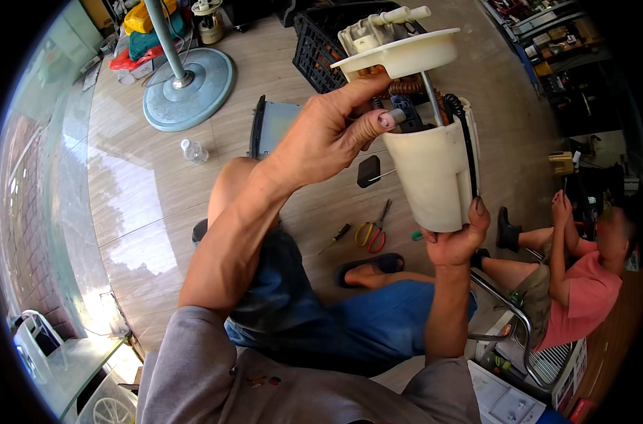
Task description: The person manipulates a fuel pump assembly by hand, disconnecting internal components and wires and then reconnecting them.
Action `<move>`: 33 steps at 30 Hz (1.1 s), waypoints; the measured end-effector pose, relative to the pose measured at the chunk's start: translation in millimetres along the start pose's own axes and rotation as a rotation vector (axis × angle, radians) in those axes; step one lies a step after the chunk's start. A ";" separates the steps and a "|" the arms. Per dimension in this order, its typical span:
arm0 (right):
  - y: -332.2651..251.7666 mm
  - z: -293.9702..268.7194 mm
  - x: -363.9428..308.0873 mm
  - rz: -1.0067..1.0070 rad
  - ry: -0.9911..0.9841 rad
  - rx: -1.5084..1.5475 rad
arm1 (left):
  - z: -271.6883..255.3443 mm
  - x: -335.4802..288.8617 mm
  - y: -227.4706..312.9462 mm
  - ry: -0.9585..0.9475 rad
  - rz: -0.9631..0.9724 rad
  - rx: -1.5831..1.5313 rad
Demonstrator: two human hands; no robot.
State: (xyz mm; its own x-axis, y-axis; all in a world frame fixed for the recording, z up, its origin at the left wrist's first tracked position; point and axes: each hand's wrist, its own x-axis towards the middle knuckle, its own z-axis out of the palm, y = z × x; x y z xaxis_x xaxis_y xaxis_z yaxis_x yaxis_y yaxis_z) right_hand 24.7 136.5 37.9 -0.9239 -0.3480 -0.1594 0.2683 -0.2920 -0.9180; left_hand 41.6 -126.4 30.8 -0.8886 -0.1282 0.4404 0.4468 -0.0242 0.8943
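Note:
I hold a cream plastic pump assembly (432, 169) up in front of me; it has a round flange on top, metal rods, a spring and a black cable. My right hand (457, 240) grips the bottom of its canister from below. My left hand (328, 134) reaches in from the left, with thumb and fingers pressed on the dark parts between the flange and the canister. My knees in blue shorts are below.
On the wooden floor lie yellow-and-red-handled scissors (373, 232) and a screwdriver (335, 237). A black crate (318, 42) stands behind the assembly. A fan base (188, 88) and small bottle (193, 150) are at the left. Another person in a pink shirt (583, 290) sits at the right.

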 end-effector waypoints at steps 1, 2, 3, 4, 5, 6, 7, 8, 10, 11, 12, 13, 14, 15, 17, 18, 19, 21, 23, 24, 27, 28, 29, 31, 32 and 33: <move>-1.2 -0.6 0.2 -0.006 -0.024 -0.024 | 0.8 1.0 6.5 -0.007 -0.014 -0.061; -2.1 -1.1 0.3 -0.012 -0.049 -0.049 | 3.3 2.0 6.6 -0.011 -0.020 -0.092; -1.8 -2.4 0.2 -0.012 -0.048 -0.049 | 5.8 3.0 6.6 -0.015 -0.027 -0.123; -0.1 -3.5 0.0 -0.009 -0.036 -0.043 | 10.8 4.1 2.4 0.061 0.048 -0.140; 1.0 -3.7 -0.2 -0.005 -0.024 -0.037 | 10.8 3.6 0.3 0.099 0.086 -0.148; 0.5 -2.3 -0.4 -0.005 -0.026 -0.036 | 11.0 3.1 -0.9 0.137 0.124 -0.154; -1.2 -1.2 -0.5 0.005 -0.006 -0.031 | 8.9 2.4 0.3 0.103 0.064 -0.133; -2.1 -0.5 -0.4 0.016 0.014 -0.026 | 7.5 2.0 0.5 0.088 0.035 -0.123; -2.4 -1.4 -1.4 0.023 -0.002 -0.007 | 4.9 0.3 -0.4 0.060 -0.008 -0.054; -2.5 -2.1 -1.7 0.030 -0.017 0.013 | 4.7 -0.3 -1.2 0.049 -0.021 0.005; -2.3 -3.5 -1.4 0.030 -0.017 0.013 | 4.5 0.5 -2.3 0.049 -0.020 0.005; -0.4 -5.6 -1.8 0.034 -0.024 0.010 | 3.9 0.4 -4.4 0.075 0.026 0.043; 1.3 -7.0 -2.5 0.039 -0.031 0.007 | 3.7 -0.3 -5.7 0.100 0.073 0.080; 2.4 -7.0 -3.1 0.042 -0.029 0.008 | 3.8 -1.5 -5.3 0.099 0.069 0.081; 0.3 -3.9 -1.8 0.050 -0.002 0.011 | 3.4 -0.3 -2.2 0.138 0.101 0.162; -1.0 -2.0 -1.8 0.050 0.000 0.009 | 4.4 0.7 -3.8 0.138 0.100 0.160; -1.5 -0.2 -1.9 0.069 -0.005 0.021 | 6.4 1.3 -7.0 0.200 0.149 0.185; -1.2 1.1 -1.2 0.088 -0.011 0.033 | 9.4 1.9 -9.8 0.263 0.198 0.210; -1.3 0.8 -0.6 0.095 -0.018 0.051 | 12.2 2.6 -10.1 0.303 0.205 0.232; -1.4 1.1 -0.6 0.096 -0.018 0.050 | 12.6 1.4 -8.4 0.304 0.205 0.231; -1.0 2.0 -0.4 0.102 -0.031 0.080 | 12.2 -0.1 1.0 0.246 0.142 0.278; -1.0 2.5 -0.2 0.103 -0.038 0.084 | 11.2 -0.4 2.1 0.246 0.143 0.282; -1.0 3.2 -0.2 0.105 -0.045 0.087 | 10.7 -0.6 2.5 0.245 0.143 0.285; -1.8 7.1 -0.9 0.108 -0.021 0.092 | 10.5 -0.9 2.0 0.258 0.153 0.311; -2.2 9.0 -1.1 0.110 0.003 0.097 | 10.4 -0.9 1.7 0.271 0.163 0.338; -2.4 10.2 -1.1 0.111 0.003 0.098 | 10.4 -0.9 1.4 0.271 0.163 0.339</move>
State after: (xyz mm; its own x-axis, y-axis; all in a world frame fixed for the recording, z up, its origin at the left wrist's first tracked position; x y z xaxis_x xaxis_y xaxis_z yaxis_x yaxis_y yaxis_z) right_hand 27.8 128.5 44.0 -0.8879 -0.3804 -0.2588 0.3939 -0.3378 -0.8549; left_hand 41.9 -116.0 32.5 -0.7306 -0.3589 0.5809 0.4788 0.3374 0.8105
